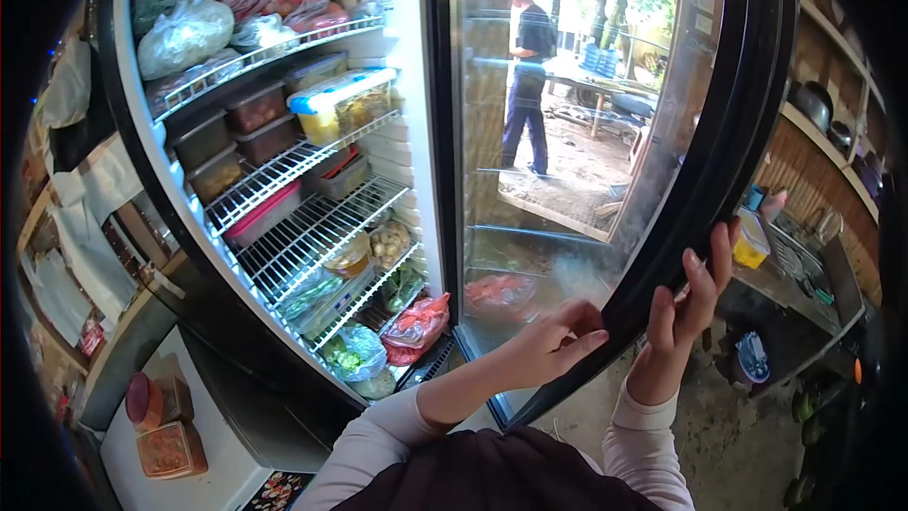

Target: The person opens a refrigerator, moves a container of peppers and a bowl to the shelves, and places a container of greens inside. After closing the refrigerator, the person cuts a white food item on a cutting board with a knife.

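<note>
A tall glass-door refrigerator [407, 85] stands open in front of me. Its black-framed door [757, 66] is swung to the right. My right hand [690, 298] is open, fingers apart and pointing up, against the outer edge of the door frame. Beside the frame's lower inner side is my left hand [563, 336], its fingers curled in and its thumb stretched toward the frame; whatever they may hold is hidden. Inside, a blue-lidded container [340, 99] and a pink-lidded box [265, 213] rest on wire shelves. A red plastic bag [416, 326] lies near the bottom.
Plastic bags of produce [189, 38] fill the top shelf. At lower left, food containers [170, 445] sit on a white surface [123, 454]. To the right are a counter [804, 284] and a bucket [752, 360]. A person [530, 76] shows through the door glass.
</note>
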A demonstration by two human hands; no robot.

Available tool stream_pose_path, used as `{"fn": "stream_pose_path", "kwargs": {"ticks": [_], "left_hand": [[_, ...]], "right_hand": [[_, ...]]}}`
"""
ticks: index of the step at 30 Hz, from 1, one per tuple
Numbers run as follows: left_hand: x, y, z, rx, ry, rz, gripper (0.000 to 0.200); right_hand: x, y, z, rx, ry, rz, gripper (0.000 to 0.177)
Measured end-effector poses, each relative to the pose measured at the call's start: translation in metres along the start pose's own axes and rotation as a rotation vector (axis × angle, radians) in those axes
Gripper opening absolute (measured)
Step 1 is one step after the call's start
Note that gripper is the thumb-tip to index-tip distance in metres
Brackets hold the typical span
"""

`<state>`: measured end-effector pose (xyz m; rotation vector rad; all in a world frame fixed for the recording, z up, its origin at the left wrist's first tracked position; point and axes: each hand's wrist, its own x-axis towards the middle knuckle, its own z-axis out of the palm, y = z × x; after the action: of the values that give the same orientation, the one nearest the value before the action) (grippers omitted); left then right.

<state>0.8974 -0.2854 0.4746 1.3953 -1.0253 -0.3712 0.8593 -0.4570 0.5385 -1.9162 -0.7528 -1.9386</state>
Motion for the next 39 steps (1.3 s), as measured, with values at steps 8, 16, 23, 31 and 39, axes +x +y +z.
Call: {"fn": "stream_pose_path", "kwargs": {"ticks": [8,16,23,31,39], "left_hand": [[0.052,-0.033,0.032,0.208,0.129,0.248,0.023],[0.092,-0.08,0.05,0.35,0.128,0.234,0.039],[0.125,-0.116,0.062,0.268,0.124,0.149,0.043],[0.138,-0.14,0.071,0.247,0.213,0.287,0.038],[0.133,-0.133,0.066,0.286,0.164,0.255,0.04]], "right_hand": [[-0.027,0.044,-0.007,0.234,0.048,0.409,0.069],[-0.054,0.082,-0.016,0.572,0.044,0.769,0.086],[-0.05,0.108,-0.019,0.53,0.035,0.82,0.07],[-0.054,0.13,-0.02,0.567,0.028,0.851,0.062],[-0.057,0.129,-0.02,0.629,0.043,0.86,0.061]]}}
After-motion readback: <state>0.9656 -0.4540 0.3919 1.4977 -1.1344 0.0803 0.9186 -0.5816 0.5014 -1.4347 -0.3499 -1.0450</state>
